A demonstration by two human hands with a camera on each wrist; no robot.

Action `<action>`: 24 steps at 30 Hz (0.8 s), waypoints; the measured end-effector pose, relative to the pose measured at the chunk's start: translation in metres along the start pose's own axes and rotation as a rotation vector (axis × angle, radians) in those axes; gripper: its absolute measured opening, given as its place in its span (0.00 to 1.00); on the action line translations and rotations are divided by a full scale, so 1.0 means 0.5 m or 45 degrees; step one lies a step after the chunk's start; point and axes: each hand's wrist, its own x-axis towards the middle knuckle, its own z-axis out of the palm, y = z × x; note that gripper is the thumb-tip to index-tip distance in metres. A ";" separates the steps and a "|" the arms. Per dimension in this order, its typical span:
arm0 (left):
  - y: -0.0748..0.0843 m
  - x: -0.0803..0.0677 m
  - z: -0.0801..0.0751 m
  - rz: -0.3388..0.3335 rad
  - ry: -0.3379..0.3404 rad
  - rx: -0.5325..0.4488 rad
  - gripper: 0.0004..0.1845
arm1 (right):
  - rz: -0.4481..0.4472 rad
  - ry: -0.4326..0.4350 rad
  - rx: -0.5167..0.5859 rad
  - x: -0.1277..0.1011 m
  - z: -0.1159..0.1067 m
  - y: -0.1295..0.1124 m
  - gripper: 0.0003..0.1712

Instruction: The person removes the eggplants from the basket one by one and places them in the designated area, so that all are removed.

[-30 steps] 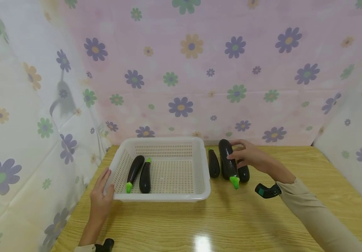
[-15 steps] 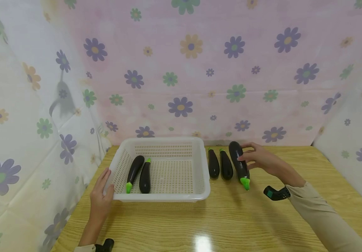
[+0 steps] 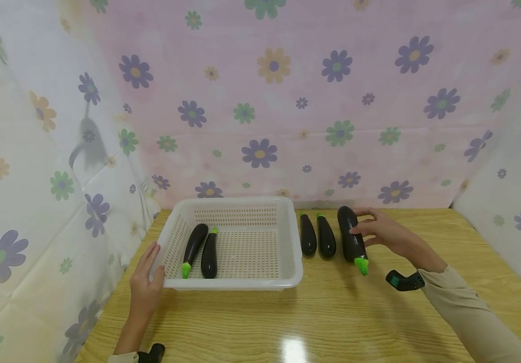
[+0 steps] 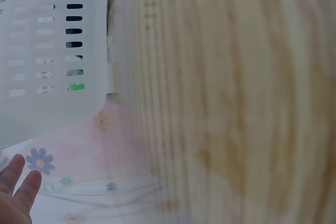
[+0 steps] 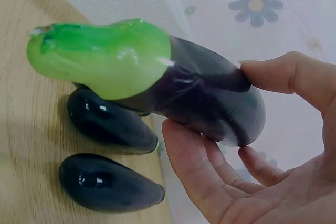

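Nearest the front edge of the wooden table (image 3: 315, 322), the left hand (image 3: 144, 287) lies with straight, relaxed fingers against the front left corner of the white slotted basket (image 3: 233, 282), touching its wall and grasping nothing; in the left wrist view only two fingertips (image 4: 16, 182) show at the lower edge below the blurred basket wall. Inside the basket, along its left side, two dark eggplants lie side by side: the left basket eggplant (image 3: 194, 243) with its green cap toward the front, and the right basket eggplant (image 3: 209, 254) with its green stem toward the back. To the right of the basket, toward the table's back edge, the right hand (image 3: 385, 232) grasps the large eggplant (image 3: 351, 238) near its rounded far end, thumb on one side and curled fingers (image 5: 194, 161) on the other, the bright green cap pointing toward the front edge. Whether it rests on the wood or is held just above cannot be told. Between it and the basket lie two smaller eggplants, the middle eggplant (image 3: 326, 242) just beside the large one and the inner eggplant (image 3: 308, 240) next to the basket's right wall. Behind everything hangs a pink flowered cloth (image 3: 287, 101).
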 end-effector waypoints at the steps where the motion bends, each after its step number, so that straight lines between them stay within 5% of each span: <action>1: 0.001 0.000 0.000 -0.003 -0.004 0.000 0.27 | 0.000 0.002 -0.001 0.000 -0.002 0.002 0.44; 24: 0.010 0.004 -0.002 -0.016 -0.022 0.011 0.27 | 0.107 0.090 -0.052 0.011 -0.032 0.029 0.43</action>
